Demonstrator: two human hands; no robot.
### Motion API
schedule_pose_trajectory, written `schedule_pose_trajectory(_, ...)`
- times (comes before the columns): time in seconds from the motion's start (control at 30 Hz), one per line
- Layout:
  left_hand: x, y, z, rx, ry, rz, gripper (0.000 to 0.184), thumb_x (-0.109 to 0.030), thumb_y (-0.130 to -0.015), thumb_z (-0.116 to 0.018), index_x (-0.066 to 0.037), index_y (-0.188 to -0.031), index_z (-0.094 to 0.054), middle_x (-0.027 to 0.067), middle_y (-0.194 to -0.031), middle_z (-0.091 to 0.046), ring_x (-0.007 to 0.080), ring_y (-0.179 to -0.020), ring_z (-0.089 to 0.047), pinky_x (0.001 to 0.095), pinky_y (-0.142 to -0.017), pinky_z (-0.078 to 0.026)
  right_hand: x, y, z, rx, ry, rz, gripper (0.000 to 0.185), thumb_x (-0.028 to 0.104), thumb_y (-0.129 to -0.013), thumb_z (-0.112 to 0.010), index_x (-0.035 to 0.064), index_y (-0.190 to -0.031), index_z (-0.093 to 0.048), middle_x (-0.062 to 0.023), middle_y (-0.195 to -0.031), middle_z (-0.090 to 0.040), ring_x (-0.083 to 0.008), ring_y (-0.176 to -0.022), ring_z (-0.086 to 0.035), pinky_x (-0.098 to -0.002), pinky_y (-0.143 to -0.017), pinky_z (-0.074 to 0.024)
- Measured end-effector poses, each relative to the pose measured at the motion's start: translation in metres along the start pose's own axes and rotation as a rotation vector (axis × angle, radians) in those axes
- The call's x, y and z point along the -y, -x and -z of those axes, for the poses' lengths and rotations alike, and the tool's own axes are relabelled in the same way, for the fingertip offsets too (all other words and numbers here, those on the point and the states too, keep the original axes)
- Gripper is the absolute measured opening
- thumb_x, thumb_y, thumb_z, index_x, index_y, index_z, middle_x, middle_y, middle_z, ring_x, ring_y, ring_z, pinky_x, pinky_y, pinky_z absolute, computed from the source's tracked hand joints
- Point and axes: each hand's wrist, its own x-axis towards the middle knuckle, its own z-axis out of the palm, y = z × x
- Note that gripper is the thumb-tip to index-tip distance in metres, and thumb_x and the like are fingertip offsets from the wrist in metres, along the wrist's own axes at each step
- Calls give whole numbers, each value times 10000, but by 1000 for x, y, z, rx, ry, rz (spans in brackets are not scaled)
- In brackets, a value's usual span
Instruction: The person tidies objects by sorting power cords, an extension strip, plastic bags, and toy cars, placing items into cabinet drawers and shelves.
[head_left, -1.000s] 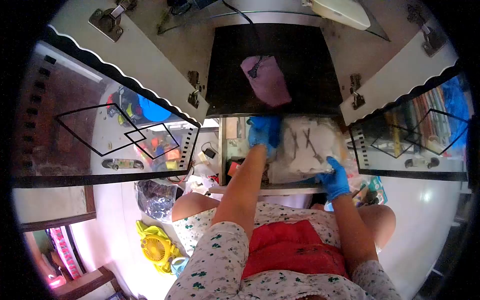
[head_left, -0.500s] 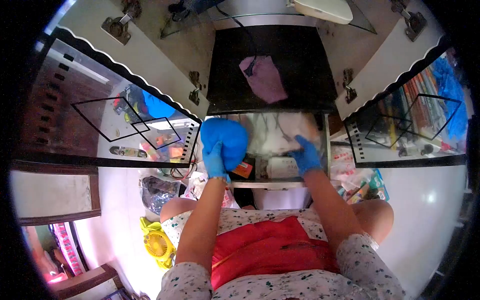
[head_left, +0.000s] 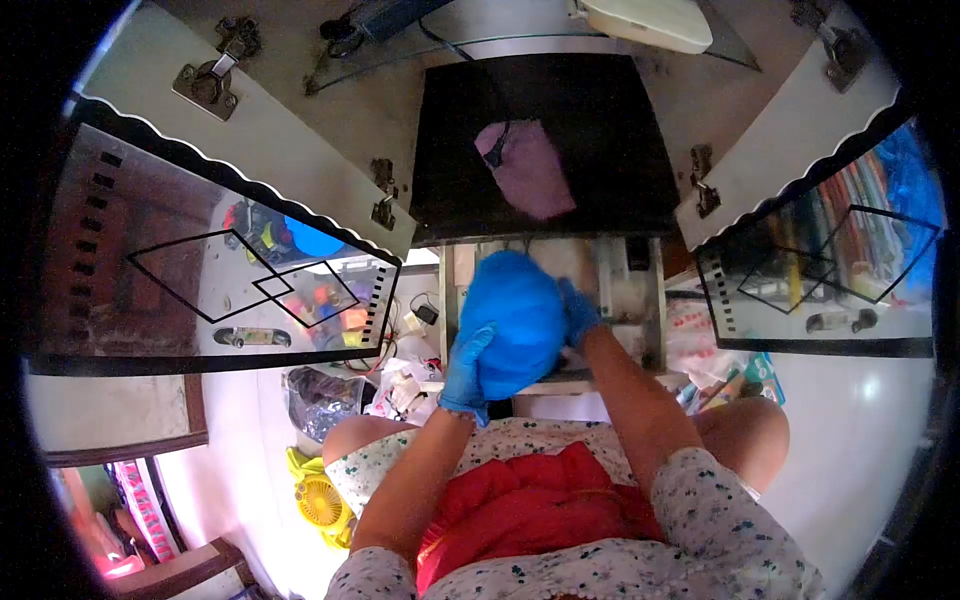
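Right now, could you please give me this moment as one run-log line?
left hand: holding blue item | right hand: beside blue item, contact unclear | drawer: open

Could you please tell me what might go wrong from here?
The rounded blue item in the left hand might slip and drop into or in front of the open drawer. Because it hides part of the drawer, the right hand could knock something unseen inside.

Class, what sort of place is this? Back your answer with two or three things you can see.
Probably a room in a home, at an open storage cabinet: the pulled-out drawer, the see-through door with its diamond pattern and the yellow fan suggest so.
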Motion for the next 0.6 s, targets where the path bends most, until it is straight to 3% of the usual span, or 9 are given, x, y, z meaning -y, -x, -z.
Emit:
schedule_pose_trajectory(0.03,1,-2,-5,5,4,5,452,-135,-798,-610,2,-1202,-461,132,-1135,-546,240,-1002,-552,361,-857,-465,10,11,-6,61,-814,-243,618,457,-832,-550,24,-1251,-414,-223,-1136,-536,-335,-949,-567,-419,-813,-483)
schedule_pose_trajectory(0.13,12,-31,-16,361,-212,193,545,-160,-793,-603,-22,-1278,-396,137,-1183,-523,261,-1024,-551,384,-902,-442,12,21,8,-32,-741,-256,579,453,-848,-518,20,-1223,-439,-214,-1114,-550,-334,-946,-569,-408,-817,-480)
schedule_pose_trajectory(0.3,76,-157,18,353,-500,14,498,-111,-777,-624,-8,-1228,-441,128,-1126,-561,256,-994,-566,377,-872,-463,7,31,69,-201,-603,-274,521,444,-880,-454,11,-1169,-489,-196,-1068,-580,-333,-940,-572,-386,-825,-475)
schedule_pose_trajectory(0.33,85,-178,25,333,-621,-65,471,-96,-773,-628,-5,-1204,-462,125,-1097,-578,257,-961,-582,371,-846,-481,-12,26,98,-161,-120,-239,473,377,-892,-430,31,-1214,-451,-191,-1088,-574,-317,-965,-574,-382,-857,-458)
schedule_pose_trajectory(0.37,77,-178,11,341,-616,-64,471,-96,-773,-628,-5,-1204,-462,125,-1097,-578,257,-961,-582,371,-846,-481,-8,32,105,-142,123,-223,455,344,-898,-417,41,-1237,-432,-188,-1097,-572,-308,-977,-576,-381,-873,-450)
schedule_pose_trajectory(0.4,65,-167,-9,222,-514,99,433,-89,-770,-629,-4,-1170,-486,125,-1055,-596,258,-920,-596,363,-812,-498,-4,37,112,-129,367,-207,440,310,-904,-405,52,-1260,-413,-186,-1107,-569,-300,-990,-577,-379,-888,-441)
schedule_pose_trajectory(0.43,57,-164,-22,101,-412,260,397,-83,-767,-630,-4,-1136,-509,125,-1012,-614,259,-879,-609,355,-779,-514,30,66,97,-149,85,-299,430,298,-907,-401,49,-1258,-417,-190,-1114,-566,-299,-1001,-574,-374,-884,-444)
schedule_pose_trajectory(0.47,61,-182,-15,174,-278,276,361,-98,-765,-634,-6,-1100,-539,125,-973,-627,245,-820,-624,348,-729,-530,57,90,88,-170,-199,-384,420,286,-911,-397,47,-1256,-420,-194,-1121,-563,-298,-1012,-572,-369,-879,-446)
schedule_pose_trajectory(0.6,54,-261,31,178,-408,66,378,-176,-800,-600,-23,-1138,-533,110,-977,-632,227,-872,-619,353,-750,-519,76,133,87,-55,-295,-315,428,269,-911,-399,50,-1278,-402,-193,-1143,-553,-286,-1036,-564,-367,-893,-436)
